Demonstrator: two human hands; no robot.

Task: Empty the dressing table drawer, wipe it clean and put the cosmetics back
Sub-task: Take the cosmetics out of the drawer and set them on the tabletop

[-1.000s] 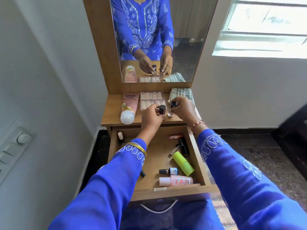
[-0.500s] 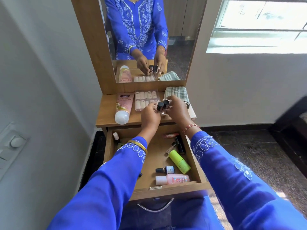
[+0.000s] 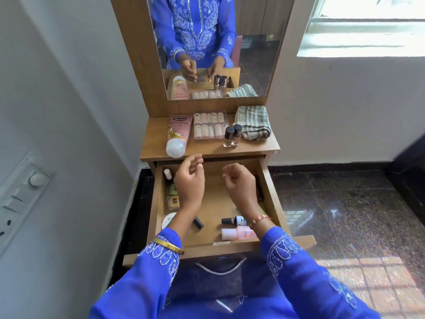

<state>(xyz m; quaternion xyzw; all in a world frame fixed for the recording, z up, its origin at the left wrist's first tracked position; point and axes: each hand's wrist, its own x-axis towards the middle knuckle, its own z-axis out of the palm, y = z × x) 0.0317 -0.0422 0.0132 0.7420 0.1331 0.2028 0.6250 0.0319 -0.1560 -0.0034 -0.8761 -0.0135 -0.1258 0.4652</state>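
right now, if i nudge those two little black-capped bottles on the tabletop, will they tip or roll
The two little bottles stand upright, tall and narrow, so a nudge would probably tip them. They look like clear glass, likely fragile. Once down, they might roll toward the tabletop edge.

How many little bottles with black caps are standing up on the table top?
2. Both little bottles stand side by side on the table top: one by the nail box, the other next to the folded cloth. None looks hidden there.

Wood drawer (image 3: 271, 192) matt; floor (image 3: 345, 203) glossy (stone).
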